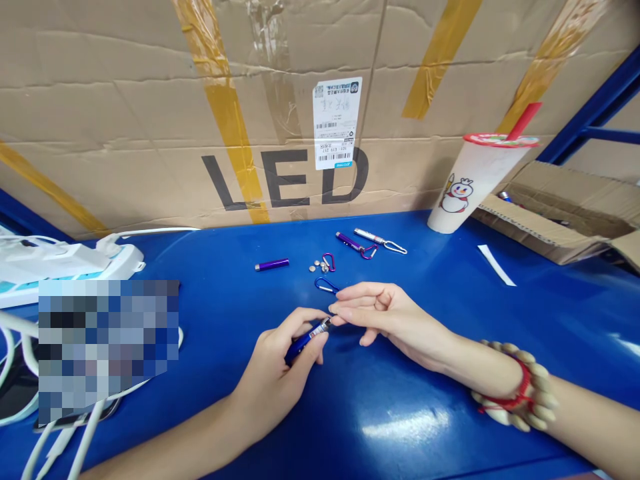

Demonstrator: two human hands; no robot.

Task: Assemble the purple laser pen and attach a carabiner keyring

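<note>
Penlight (pixel 303 343): in left hand (pixel 273 367) | cup (pixel 473 177): well apart | far table edge (pixel 295 225): carton (pixel 150 167)

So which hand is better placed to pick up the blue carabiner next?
Probably your right hand: it is closest to the blue carabiner, while your left hand grips the blue tube. Whether the right pinches something small is unclear.

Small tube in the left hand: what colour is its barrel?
The small tube has a dark blue barrel, best seen in the head view.
</note>
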